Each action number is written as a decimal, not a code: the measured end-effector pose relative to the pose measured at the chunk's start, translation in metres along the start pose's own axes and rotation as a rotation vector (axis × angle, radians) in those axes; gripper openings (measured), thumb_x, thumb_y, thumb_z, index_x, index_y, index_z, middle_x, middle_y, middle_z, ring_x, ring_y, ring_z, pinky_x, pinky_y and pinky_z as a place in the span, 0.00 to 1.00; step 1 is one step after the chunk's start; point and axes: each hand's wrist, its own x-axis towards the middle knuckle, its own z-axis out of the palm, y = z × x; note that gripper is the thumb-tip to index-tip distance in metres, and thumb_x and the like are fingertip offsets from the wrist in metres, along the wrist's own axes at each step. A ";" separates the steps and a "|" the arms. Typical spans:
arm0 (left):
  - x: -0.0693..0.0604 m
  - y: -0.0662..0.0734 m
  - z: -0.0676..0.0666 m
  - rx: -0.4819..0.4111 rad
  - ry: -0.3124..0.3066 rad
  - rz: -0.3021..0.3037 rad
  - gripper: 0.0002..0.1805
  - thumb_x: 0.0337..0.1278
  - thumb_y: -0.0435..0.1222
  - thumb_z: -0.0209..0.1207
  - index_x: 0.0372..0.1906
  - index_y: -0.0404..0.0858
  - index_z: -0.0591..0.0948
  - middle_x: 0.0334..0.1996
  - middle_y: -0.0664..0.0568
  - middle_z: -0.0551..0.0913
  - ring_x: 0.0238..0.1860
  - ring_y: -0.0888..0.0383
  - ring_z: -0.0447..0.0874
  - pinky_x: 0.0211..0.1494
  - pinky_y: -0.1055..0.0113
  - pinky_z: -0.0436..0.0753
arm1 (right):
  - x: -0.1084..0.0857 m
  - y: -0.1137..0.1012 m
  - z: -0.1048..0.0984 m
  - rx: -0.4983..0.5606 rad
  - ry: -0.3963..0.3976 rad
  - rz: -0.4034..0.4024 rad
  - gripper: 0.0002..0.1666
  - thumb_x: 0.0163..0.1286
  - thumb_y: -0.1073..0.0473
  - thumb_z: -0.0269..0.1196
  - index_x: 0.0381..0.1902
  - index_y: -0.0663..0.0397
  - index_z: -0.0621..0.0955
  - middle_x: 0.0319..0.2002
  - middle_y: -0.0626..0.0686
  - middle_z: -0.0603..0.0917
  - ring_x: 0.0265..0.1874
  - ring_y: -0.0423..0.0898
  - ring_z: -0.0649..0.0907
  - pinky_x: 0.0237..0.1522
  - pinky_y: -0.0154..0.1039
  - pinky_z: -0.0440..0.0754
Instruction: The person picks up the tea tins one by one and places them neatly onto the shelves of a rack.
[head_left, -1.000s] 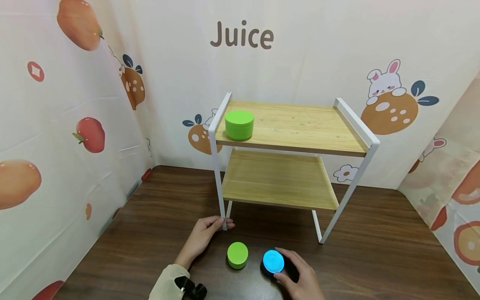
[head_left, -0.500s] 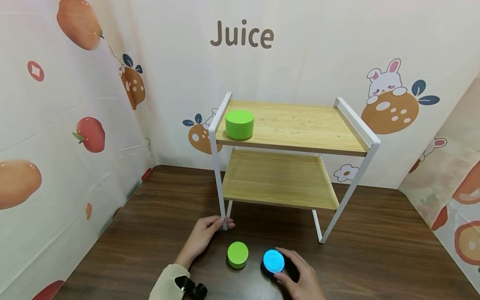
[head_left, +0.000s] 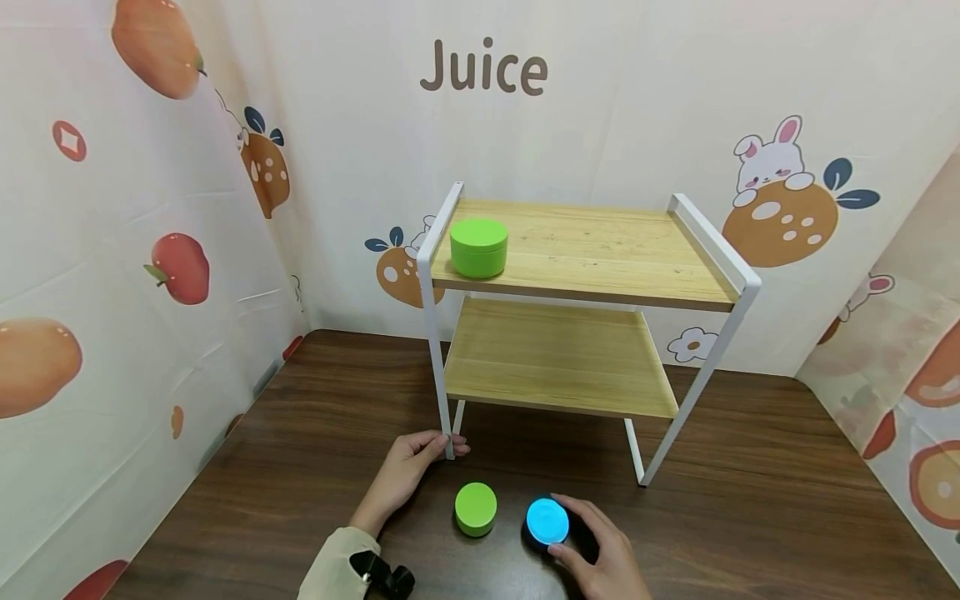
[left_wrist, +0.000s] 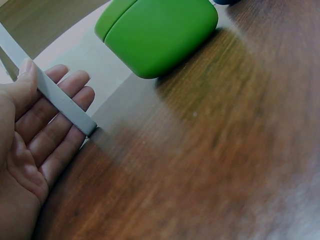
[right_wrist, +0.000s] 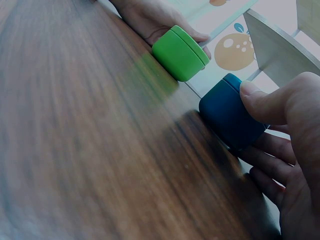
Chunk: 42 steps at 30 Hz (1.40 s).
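My left hand [head_left: 403, 468] holds the foot of the white front-left leg [head_left: 442, 375] of a two-tier shelf rack [head_left: 585, 250]. In the left wrist view that leg [left_wrist: 65, 104] runs between the thumb and the fingers. My right hand [head_left: 606, 557] grips a small round blue lidded container [head_left: 547, 522] by its sides, thumb nearest me; it stands on the table. The right wrist view shows the thumb on the container's [right_wrist: 230, 112] lid edge. Between the hands a small green lidded container [head_left: 476, 509] stands upright, touched by neither.
A larger green lidded container [head_left: 479, 248] stands at the left end of the top wooden shelf. The lower shelf [head_left: 558, 354] is tilted in view beneath it. Behind the dark wood table [head_left: 765, 500] hangs a printed curtain [head_left: 600, 100], with more at both sides.
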 end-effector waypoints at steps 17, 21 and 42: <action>-0.001 0.001 0.000 0.000 0.001 -0.003 0.21 0.84 0.43 0.51 0.57 0.33 0.87 0.52 0.42 0.92 0.61 0.59 0.87 0.66 0.74 0.78 | -0.001 -0.001 -0.002 0.002 -0.023 0.051 0.33 0.56 0.57 0.82 0.61 0.36 0.86 0.53 0.29 0.86 0.56 0.35 0.85 0.58 0.39 0.84; -0.001 0.001 0.000 0.002 -0.001 0.000 0.21 0.84 0.43 0.51 0.57 0.34 0.87 0.52 0.42 0.92 0.61 0.60 0.87 0.66 0.74 0.77 | -0.001 0.000 -0.001 -0.003 -0.010 0.005 0.33 0.57 0.56 0.82 0.61 0.37 0.85 0.53 0.31 0.86 0.55 0.35 0.85 0.57 0.38 0.84; -0.002 0.004 0.000 -0.006 0.002 -0.003 0.20 0.84 0.43 0.51 0.57 0.33 0.87 0.52 0.41 0.92 0.60 0.63 0.87 0.66 0.75 0.77 | -0.002 0.004 0.002 -0.016 0.034 -0.105 0.33 0.59 0.57 0.80 0.62 0.40 0.85 0.54 0.34 0.87 0.55 0.34 0.85 0.54 0.36 0.84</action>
